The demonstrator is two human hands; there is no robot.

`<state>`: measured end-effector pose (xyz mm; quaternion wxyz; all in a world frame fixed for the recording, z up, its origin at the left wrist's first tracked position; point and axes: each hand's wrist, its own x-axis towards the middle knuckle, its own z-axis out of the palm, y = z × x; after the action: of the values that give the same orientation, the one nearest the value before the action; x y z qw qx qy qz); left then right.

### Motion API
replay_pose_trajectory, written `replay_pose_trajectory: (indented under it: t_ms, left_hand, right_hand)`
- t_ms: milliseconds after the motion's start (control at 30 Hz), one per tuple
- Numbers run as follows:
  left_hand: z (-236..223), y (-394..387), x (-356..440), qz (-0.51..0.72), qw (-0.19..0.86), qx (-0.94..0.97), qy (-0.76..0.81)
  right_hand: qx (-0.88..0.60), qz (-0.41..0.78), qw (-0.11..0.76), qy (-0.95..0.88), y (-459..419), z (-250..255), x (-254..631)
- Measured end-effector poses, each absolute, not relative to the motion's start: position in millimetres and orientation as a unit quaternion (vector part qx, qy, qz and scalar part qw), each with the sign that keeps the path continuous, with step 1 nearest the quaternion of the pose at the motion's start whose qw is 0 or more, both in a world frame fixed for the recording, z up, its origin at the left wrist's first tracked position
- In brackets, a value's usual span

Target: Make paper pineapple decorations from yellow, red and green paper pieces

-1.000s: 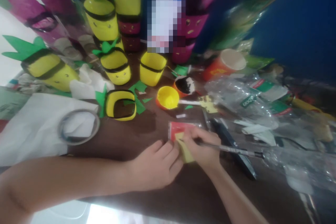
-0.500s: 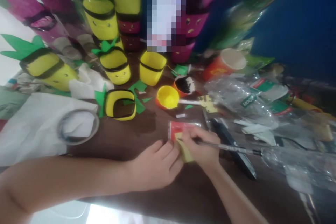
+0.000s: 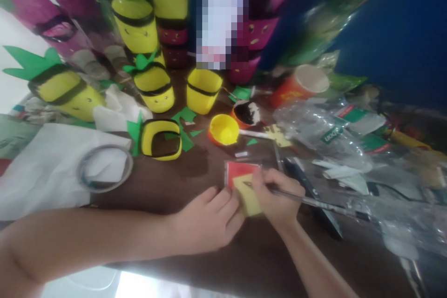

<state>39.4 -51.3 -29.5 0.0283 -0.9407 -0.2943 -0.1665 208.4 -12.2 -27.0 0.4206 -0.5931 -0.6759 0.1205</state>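
My right hand (image 3: 279, 198) is closed around a pen (image 3: 314, 201), its tip on a small yellow paper (image 3: 244, 192) with a dark mark near the top. The pen's back end slants out to the right. My left hand (image 3: 213, 219) lies at the paper's left edge, fingers curled and holding it down; the fingertips are partly hidden. Beneath and behind the yellow paper is a red packet (image 3: 240, 171) with a clear edge. Just ahead stands a small cup, yellow inside (image 3: 223, 130), beside another cup with black paint (image 3: 247, 114).
Yellow pineapple-shaped pots (image 3: 153, 88) with green leaves stand at the back left. A roll of tape (image 3: 84, 179) lies on white paper (image 3: 35, 167). To the right are a dark phone-like slab (image 3: 324, 219), clear plastic bottles (image 3: 314, 125) and a red paper cup (image 3: 293, 86).
My right hand and the pen have shifted slightly right across the yellow paper, showing more of it and a dark mark. My left hand stays in place.
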Motion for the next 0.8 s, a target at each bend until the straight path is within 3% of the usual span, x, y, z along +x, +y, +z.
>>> replay_pose_trajectory:
  t_ms: [800]
  left_hand:
    - [-28.7,-50.6,39.6,-0.169,0.034,-0.940,-0.296]
  right_hand:
    - [-0.613,0.128,0.379,-0.682,-10.6,-26.6,205.7]
